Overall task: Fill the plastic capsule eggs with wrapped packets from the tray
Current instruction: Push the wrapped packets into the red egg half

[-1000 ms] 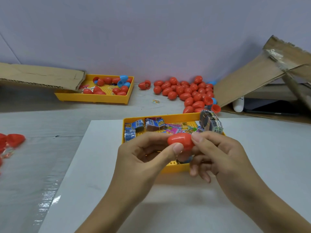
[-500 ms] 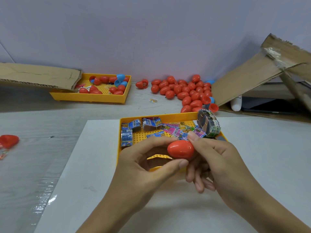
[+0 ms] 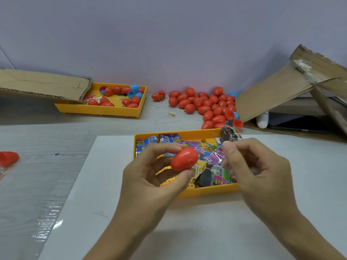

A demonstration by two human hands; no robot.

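Closed red egg [image 3: 184, 159] sits pinched in the left hand [image 3: 150, 177] fingers above the near tray [image 3: 206, 191]; right hand [image 3: 257, 169] fingers curl, contents unclear. Many eggs [image 3: 206, 104] lie filled far right; packets [image 3: 212, 156] remain

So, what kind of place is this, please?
Probably a small hand-packing workstation, not a home table: a heap of red capsule eggs by the wall, yellow trays of wrapped packets, and opened cardboard cartons beside them.

Both forearms are bare, no sleeves showing. The left hand [image 3: 150, 181] and right hand [image 3: 257, 171] wear nothing. Fingernails are short.
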